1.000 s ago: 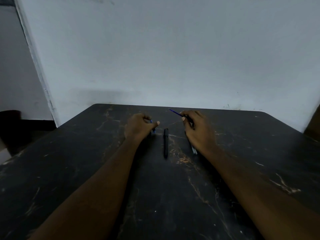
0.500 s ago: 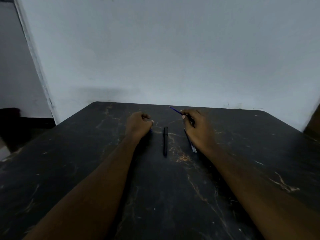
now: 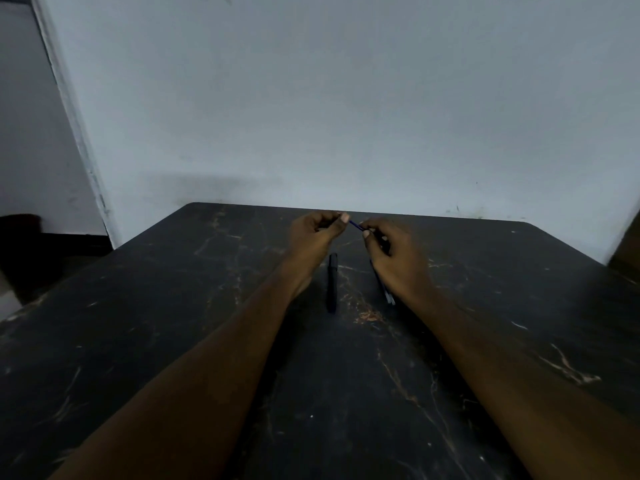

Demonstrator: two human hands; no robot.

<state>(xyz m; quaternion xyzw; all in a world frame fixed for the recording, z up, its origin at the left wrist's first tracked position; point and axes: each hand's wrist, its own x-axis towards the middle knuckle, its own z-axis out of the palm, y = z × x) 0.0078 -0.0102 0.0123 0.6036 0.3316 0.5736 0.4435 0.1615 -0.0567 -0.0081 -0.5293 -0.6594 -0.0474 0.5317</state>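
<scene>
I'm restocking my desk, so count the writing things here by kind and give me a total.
Black pen on the table: 1
Thin blue refill between left hand and right hand: 1
Pen barrel under right hand: 1
Total: 3
</scene>
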